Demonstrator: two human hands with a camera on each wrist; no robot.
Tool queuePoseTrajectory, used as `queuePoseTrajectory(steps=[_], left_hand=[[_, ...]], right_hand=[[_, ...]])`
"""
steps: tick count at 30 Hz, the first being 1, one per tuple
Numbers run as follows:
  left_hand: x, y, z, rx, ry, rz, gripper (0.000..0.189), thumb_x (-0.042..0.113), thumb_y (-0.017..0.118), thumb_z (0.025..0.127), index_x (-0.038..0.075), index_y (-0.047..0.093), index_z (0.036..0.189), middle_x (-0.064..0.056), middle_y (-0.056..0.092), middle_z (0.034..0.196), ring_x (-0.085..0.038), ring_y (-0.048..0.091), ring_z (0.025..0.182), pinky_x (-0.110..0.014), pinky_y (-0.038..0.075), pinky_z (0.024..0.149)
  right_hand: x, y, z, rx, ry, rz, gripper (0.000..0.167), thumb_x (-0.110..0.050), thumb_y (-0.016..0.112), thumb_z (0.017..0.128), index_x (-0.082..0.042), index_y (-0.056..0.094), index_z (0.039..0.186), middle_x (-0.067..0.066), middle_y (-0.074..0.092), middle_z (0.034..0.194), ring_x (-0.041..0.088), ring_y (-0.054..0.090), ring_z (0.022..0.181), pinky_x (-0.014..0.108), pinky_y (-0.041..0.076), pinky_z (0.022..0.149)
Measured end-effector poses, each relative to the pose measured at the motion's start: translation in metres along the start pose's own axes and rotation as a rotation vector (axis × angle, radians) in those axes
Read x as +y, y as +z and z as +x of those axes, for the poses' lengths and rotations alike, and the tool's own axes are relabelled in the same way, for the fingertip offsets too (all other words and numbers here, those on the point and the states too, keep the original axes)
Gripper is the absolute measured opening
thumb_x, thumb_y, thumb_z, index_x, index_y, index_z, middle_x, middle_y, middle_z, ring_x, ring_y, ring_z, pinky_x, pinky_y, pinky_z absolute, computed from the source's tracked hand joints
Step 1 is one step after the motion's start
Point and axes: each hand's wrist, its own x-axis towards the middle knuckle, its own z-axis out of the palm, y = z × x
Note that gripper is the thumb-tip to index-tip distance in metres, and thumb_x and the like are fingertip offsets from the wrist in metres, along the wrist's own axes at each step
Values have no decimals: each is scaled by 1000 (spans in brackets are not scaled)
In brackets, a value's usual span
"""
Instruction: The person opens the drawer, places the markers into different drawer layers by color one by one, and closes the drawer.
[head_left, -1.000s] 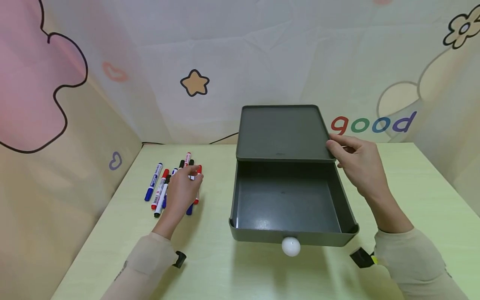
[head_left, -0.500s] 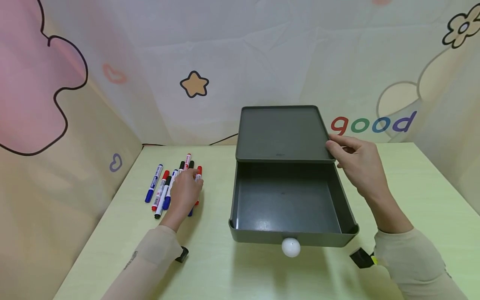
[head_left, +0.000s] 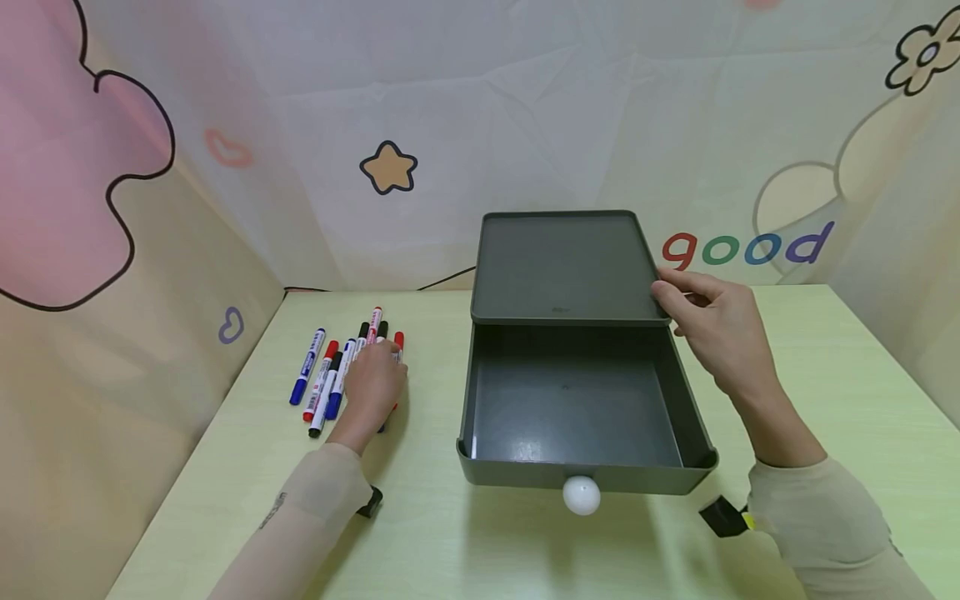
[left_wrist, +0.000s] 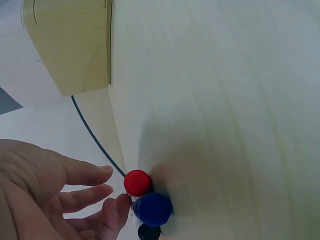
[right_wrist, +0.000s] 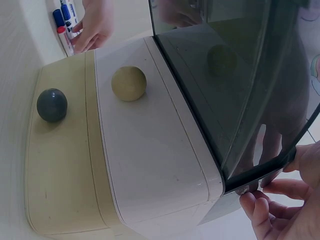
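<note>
Several whiteboard markers with red, blue and black caps lie side by side on the table's left part; one is a blue marker [head_left: 307,367]. My left hand [head_left: 373,382] is over the right end of this row, fingers pointing down. In the left wrist view its thumb and fingers are apart, close beside a red marker cap [left_wrist: 137,183] and a blue marker end [left_wrist: 154,210]. My right hand [head_left: 716,333] grips the right edge of a small desktop drawer unit [head_left: 566,267]. The unit's grey top drawer [head_left: 577,417] is pulled out and bare inside, with a white knob [head_left: 582,495].
Below the grey drawer, the right wrist view shows a white drawer [right_wrist: 150,150] and a yellow drawer [right_wrist: 62,170], both pushed in, with round knobs. Patterned cloth [head_left: 525,125] hangs behind the table [head_left: 427,525]. A dark cable [head_left: 447,277] runs along the back.
My left hand has lowered onto the right side of the marker row and shifted slightly right. The right hand and the drawer unit have stayed put.
</note>
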Motion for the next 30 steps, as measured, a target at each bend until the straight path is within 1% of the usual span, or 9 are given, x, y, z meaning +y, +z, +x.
queuePoseTrajectory(steps=[3,7,10,12,14,17,22,26,30], left_hand=[[1,2,1,-18,5,24,32,5,66,96,-1,69,127,-20,70,113,-31,63,85,-38,49,58],[2,7,4,-49,12,77,20,-2,58,95,0,73,107,-19,67,98,-31,60,79,-37,45,56],[4,10,5,-71,30,158,15,-2,55,94,-1,70,95,-18,63,92,-32,60,77,-41,50,58],[6,11,6,-84,47,210,14,0,56,96,-3,69,96,-19,63,92,-33,61,78,-44,54,62],[8,11,5,-92,59,240,14,1,57,96,-5,69,97,-19,63,93,-32,61,78,-46,55,64],[11,12,4,-100,63,247,14,1,57,96,-6,69,97,-19,63,91,-31,61,75,-45,55,62],[14,17,4,-84,68,261,15,3,57,96,-5,69,97,-19,64,89,-31,61,71,-45,55,58],[14,19,5,-82,73,276,15,4,59,96,-6,70,98,-19,65,88,-32,62,71,-45,56,59],[14,19,4,-60,86,271,14,2,59,94,-6,70,96,-21,67,89,-35,66,76,-48,57,62]], right_hand=[[0,0,0,0,-4,-1,41,-30,64,103,-9,67,137,-13,66,102,15,58,76,17,50,63],[1,0,0,0,-4,6,41,-29,64,103,-9,67,138,-12,66,103,17,59,79,17,51,63],[1,0,1,0,-1,6,41,-30,64,102,-9,67,138,-13,66,102,17,59,78,17,51,63],[1,0,1,0,1,6,41,-30,64,102,-10,67,138,-14,66,102,15,59,78,17,51,63],[1,0,1,-1,3,7,41,-30,64,102,-10,67,138,-15,66,102,14,59,78,17,51,63],[1,0,1,-1,3,7,40,-30,64,102,-10,67,138,-15,66,102,14,60,78,17,51,63],[1,0,0,0,-1,3,40,-29,64,103,-9,67,138,-13,66,102,16,60,78,17,50,62],[1,0,0,-1,-4,-1,40,-29,64,103,-9,67,138,-9,67,104,16,60,78,17,50,63],[1,0,0,-1,-3,-2,40,-29,64,103,-9,67,138,-9,67,104,16,59,78,17,51,62]])
